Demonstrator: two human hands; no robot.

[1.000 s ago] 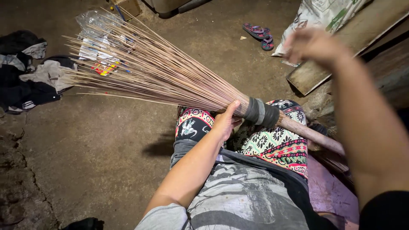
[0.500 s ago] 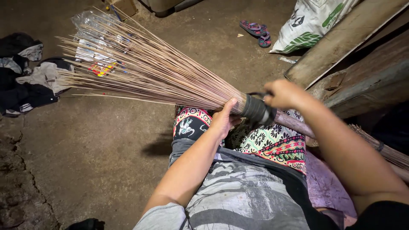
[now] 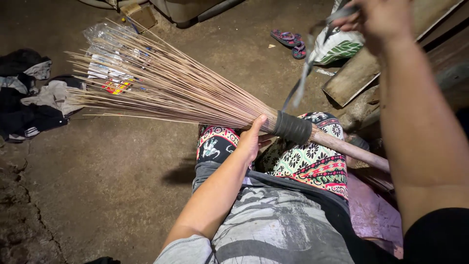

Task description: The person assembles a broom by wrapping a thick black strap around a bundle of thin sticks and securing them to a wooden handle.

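A stick broom lies across my lap, its thin brown bristles (image 3: pixel 166 90) fanning out to the left. My left hand (image 3: pixel 254 139) grips the bristle bundle just left of the dark rubber binding (image 3: pixel 293 128). A wooden handle (image 3: pixel 349 151) runs out to the right. My right hand (image 3: pixel 376 19) is raised at the top right, shut on a dark rubber strip (image 3: pixel 305 73) that runs taut down to the binding.
A pile of dark clothes (image 3: pixel 27 95) lies at the left. Clear plastic packets (image 3: pixel 105 58) sit behind the bristles. Flip-flops (image 3: pixel 290 41), a white printed sack (image 3: pixel 337 46) and wooden planks (image 3: pixel 361 73) lie at the upper right. The floor is bare packed earth.
My right hand has risen from the binding to the top right, pulling the rubber strip taut. My left hand stays on the bundle.
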